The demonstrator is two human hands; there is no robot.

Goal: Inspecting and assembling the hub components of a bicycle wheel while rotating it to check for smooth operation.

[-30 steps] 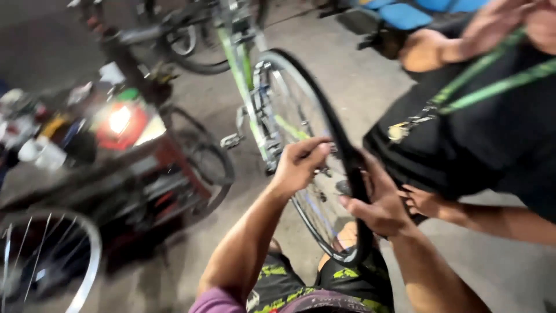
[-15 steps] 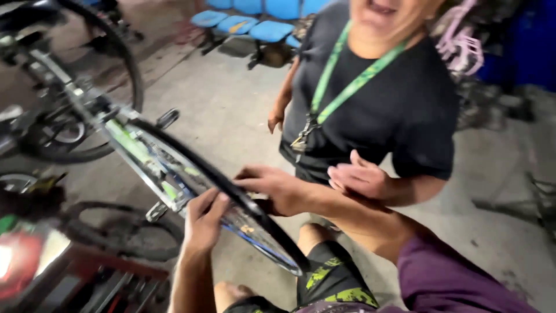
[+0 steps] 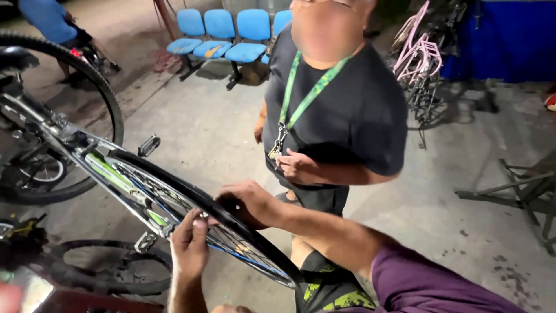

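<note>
floor [image 3: 440, 191]: grey concrete, stained, runs the whole frame
bystander [image 3: 341, 116]: a person standing just past the wheel, black shirt, green lanyard, one hand curled at the waist
bicycle [image 3: 75, 145]: upside down on the floor at left, green and silver frame, pedals sticking out, rear wheel up by the top left corner
front wheel [image 3: 191, 203]: black tyre on a spoked rim, slants from left centre down to bottom centre, sits in the bicycle fork, both hands on it
chairs [image 3: 226, 35]: row of blue seats along the far edge of the floor, top centre
pink frame [image 3: 420, 52]: pink bicycle frame leaning at top right, near a blue wall panel
loose tyre [image 3: 104, 269]: black, flat on the floor at bottom left, under the front wheel
right hand [image 3: 252, 203]: purple sleeve, reaches over the tyre from the far side, fingers curled closed around tyre and rim
left hand [image 3: 190, 243]: comes up from the bottom edge, fingers bent and pinching at the rim and spokes on the near side; cannot tell what exactly sits between the fingertips
shorts [image 3: 330, 290]: black with green pattern, bottom edge, below the wheel
</note>
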